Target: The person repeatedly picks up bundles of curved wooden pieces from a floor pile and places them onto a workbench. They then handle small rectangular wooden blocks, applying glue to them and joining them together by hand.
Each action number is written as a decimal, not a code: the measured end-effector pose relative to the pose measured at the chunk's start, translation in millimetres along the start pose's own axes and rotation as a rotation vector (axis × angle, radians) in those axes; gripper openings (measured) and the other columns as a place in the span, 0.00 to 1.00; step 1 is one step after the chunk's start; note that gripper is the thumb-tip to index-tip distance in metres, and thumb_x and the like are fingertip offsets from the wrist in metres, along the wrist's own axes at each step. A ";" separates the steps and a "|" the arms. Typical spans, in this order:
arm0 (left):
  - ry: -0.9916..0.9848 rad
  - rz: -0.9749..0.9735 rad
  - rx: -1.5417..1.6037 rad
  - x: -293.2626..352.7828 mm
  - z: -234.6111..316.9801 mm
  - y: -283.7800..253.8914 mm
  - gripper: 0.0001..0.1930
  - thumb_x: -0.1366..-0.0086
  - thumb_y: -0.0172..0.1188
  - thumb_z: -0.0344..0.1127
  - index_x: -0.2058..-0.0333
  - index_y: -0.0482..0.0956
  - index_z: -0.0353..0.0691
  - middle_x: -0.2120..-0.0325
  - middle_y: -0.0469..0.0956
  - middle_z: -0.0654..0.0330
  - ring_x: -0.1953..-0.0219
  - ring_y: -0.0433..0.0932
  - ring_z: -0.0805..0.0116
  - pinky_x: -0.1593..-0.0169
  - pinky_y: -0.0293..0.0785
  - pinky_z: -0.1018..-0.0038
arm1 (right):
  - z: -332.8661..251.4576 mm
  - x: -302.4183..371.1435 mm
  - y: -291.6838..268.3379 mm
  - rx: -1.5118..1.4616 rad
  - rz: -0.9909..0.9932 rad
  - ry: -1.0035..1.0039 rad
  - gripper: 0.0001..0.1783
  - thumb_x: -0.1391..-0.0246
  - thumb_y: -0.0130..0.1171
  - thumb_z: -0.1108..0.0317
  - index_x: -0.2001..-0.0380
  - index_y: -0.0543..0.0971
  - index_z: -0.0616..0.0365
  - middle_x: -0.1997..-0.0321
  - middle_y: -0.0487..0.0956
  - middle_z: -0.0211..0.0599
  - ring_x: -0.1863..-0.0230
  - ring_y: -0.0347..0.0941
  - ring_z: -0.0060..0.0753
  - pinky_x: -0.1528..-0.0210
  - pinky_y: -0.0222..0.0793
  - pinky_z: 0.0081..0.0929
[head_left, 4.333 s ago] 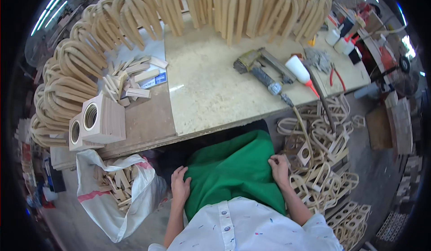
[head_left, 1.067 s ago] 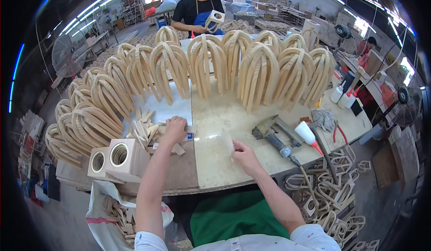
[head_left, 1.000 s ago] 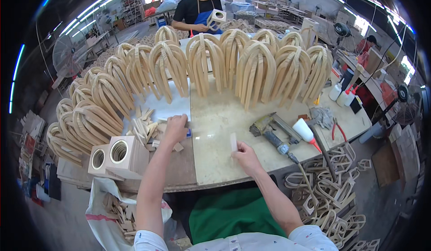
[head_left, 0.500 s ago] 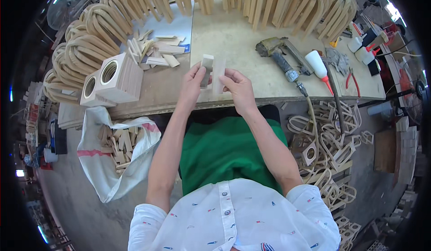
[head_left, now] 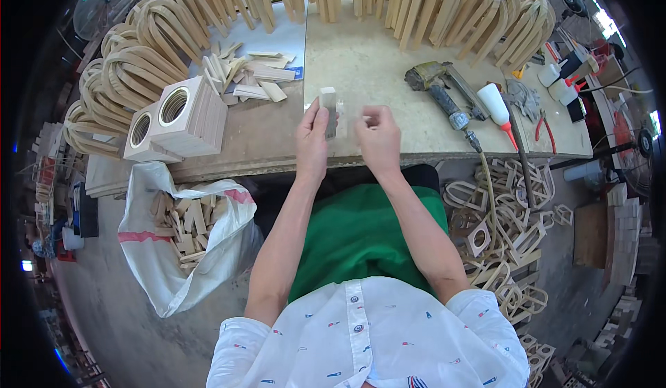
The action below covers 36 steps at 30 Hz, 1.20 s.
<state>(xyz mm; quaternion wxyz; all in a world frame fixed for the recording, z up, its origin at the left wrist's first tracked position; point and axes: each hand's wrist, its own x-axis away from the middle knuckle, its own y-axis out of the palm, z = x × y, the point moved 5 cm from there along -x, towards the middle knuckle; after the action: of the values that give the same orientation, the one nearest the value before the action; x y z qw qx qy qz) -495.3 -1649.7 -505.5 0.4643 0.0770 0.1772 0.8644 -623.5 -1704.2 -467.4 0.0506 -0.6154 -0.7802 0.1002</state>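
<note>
Over the near edge of the workbench, my left hand (head_left: pixel 312 145) is closed round a small wooden block (head_left: pixel 329 100), pale at its end and grey on its face like a sanding block. It stands roughly upright, with the thumb along its side. Just right of it, my right hand (head_left: pixel 379 141) has its fingers curled in a pinch. A thin pale strip (head_left: pixel 347 121), smeared by motion, shows between the two hands. Its contact with the right fingers is blurred.
Bent-wood loops (head_left: pixel 139 82) line the bench's back and left. Nearby are wood offcuts (head_left: pixel 253 76), boxes with round holes (head_left: pixel 191 117), an air nailer (head_left: pixel 444 96), a glue bottle (head_left: pixel 494 103) and red pliers (head_left: pixel 546 130). Below stands a white sack (head_left: pixel 156 270); wooden frames (head_left: pixel 513 214) lie piled right.
My right hand has turned and its fingers have curled in more. The pale strip, sharp earlier, is now blurred. My left hand still grips the block, now upright and slightly further right in view.
</note>
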 end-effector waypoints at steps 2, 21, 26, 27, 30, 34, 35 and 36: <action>0.019 0.028 0.121 -0.6 -5.8 16.1 0.22 0.31 0.45 0.35 0.41 0.59 0.34 0.51 0.71 0.55 0.52 0.72 0.70 0.50 0.72 0.71 | -8.2 6.4 15.4 0.119 -0.028 -0.216 0.12 0.53 0.60 0.70 0.68 0.71 0.64 0.69 0.75 0.43 0.68 0.72 0.38 0.66 0.67 0.33; -0.095 -0.141 0.479 5.5 4.1 22.1 0.22 0.34 0.51 0.32 0.42 0.62 0.37 0.53 0.72 0.54 0.48 0.70 0.66 0.45 0.68 0.69 | -6.5 7.3 14.4 -0.087 -0.100 -0.232 0.14 0.53 0.60 0.71 0.63 0.72 0.66 0.63 0.75 0.44 0.68 0.73 0.32 0.71 0.70 0.29; -0.119 -0.145 0.492 5.4 1.7 17.4 0.22 0.34 0.51 0.33 0.43 0.63 0.38 0.53 0.72 0.54 0.49 0.70 0.66 0.46 0.68 0.69 | -4.4 7.2 17.2 -0.098 -0.125 -0.227 0.14 0.52 0.60 0.71 0.63 0.72 0.66 0.62 0.75 0.43 0.68 0.73 0.31 0.68 0.70 0.28; -0.130 -0.139 0.495 5.6 -0.1 15.5 0.22 0.34 0.51 0.33 0.43 0.63 0.38 0.53 0.72 0.54 0.49 0.71 0.66 0.46 0.68 0.69 | 1.5 6.9 19.0 -0.103 -0.148 -0.219 0.13 0.52 0.60 0.71 0.63 0.72 0.66 0.62 0.76 0.43 0.67 0.73 0.30 0.68 0.70 0.27; -0.145 -0.137 0.485 4.1 -1.1 14.2 0.21 0.34 0.51 0.34 0.43 0.63 0.38 0.53 0.73 0.55 0.50 0.71 0.67 0.46 0.68 0.69 | 5.7 5.5 17.6 -0.141 -0.229 -0.167 0.12 0.49 0.57 0.72 0.61 0.73 0.65 0.62 0.77 0.37 0.65 0.72 0.24 0.63 0.68 0.23; -0.196 -0.136 0.436 7.4 -3.7 6.8 0.20 0.33 0.50 0.35 0.44 0.64 0.39 0.52 0.72 0.57 0.49 0.71 0.68 0.47 0.69 0.69 | 20.8 -4.0 26.1 -0.396 -0.311 -0.004 0.14 0.48 0.56 0.73 0.58 0.73 0.67 0.61 0.77 0.37 0.61 0.72 0.24 0.58 0.69 0.23; -0.217 -0.130 0.423 7.6 -4.3 4.4 0.19 0.33 0.49 0.36 0.44 0.65 0.40 0.52 0.72 0.57 0.49 0.71 0.68 0.47 0.70 0.68 | 21.6 -5.9 27.9 -0.444 -0.377 0.030 0.15 0.48 0.56 0.73 0.57 0.73 0.67 0.61 0.77 0.36 0.60 0.72 0.24 0.57 0.68 0.23; -0.214 -0.129 0.381 6.9 -5.8 1.2 0.18 0.33 0.50 0.35 0.45 0.66 0.39 0.53 0.73 0.58 0.50 0.71 0.69 0.47 0.69 0.69 | 21.8 -7.2 28.1 -0.491 -0.444 0.065 0.16 0.48 0.56 0.74 0.55 0.72 0.66 0.60 0.77 0.35 0.60 0.72 0.24 0.56 0.68 0.22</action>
<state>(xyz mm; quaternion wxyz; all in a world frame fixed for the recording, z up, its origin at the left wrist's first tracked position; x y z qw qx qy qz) -501.8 -1646.0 -510.6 0.5119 0.2430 0.2918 0.7706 -599.5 -1706.9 -494.6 -0.0536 -0.4272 -0.8941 -0.1238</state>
